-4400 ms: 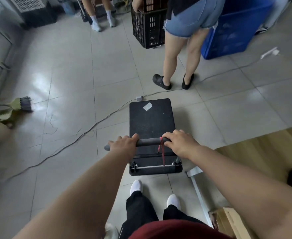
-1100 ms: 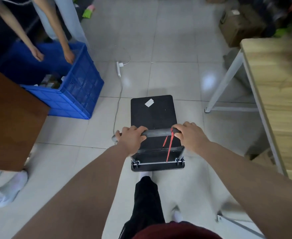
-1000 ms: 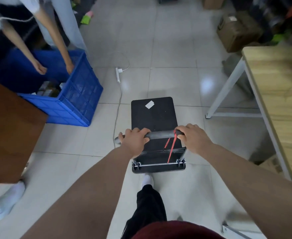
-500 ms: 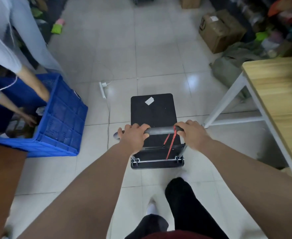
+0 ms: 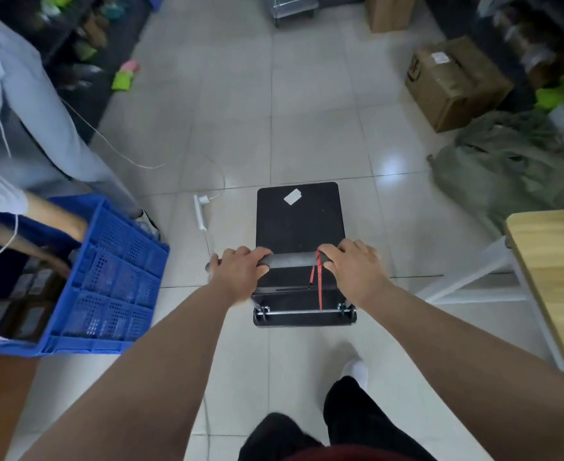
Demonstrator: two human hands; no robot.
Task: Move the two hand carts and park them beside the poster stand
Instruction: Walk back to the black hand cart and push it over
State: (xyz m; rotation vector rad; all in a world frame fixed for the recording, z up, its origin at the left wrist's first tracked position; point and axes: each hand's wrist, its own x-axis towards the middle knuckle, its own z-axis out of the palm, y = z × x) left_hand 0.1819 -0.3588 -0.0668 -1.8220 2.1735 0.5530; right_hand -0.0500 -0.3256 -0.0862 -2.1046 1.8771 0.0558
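Observation:
A black flat-deck hand cart (image 5: 299,224) stands on the tiled floor in front of me, with a white sticker near its far edge. Its grey handle bar (image 5: 292,260) carries a red ribbon that hangs down. My left hand (image 5: 239,276) is closed around the left end of the bar. My right hand (image 5: 357,269) grips the right end, just beside the ribbon. At the top edge a second metal cart (image 5: 290,8) shows only in part. No poster stand is visible.
A blue crate (image 5: 107,287) sits at the left, with a person (image 5: 24,128) bent over it. A white power strip (image 5: 201,212) and cable lie left of the cart. A wooden table (image 5: 553,281) stands at right. A cardboard box (image 5: 453,81) and green bags (image 5: 503,164) lie beyond.
The cart has rolled forward down the aisle with both hands on its handle. The blue crate and the table have slid back towards me; boxes and bags have come into view ahead.

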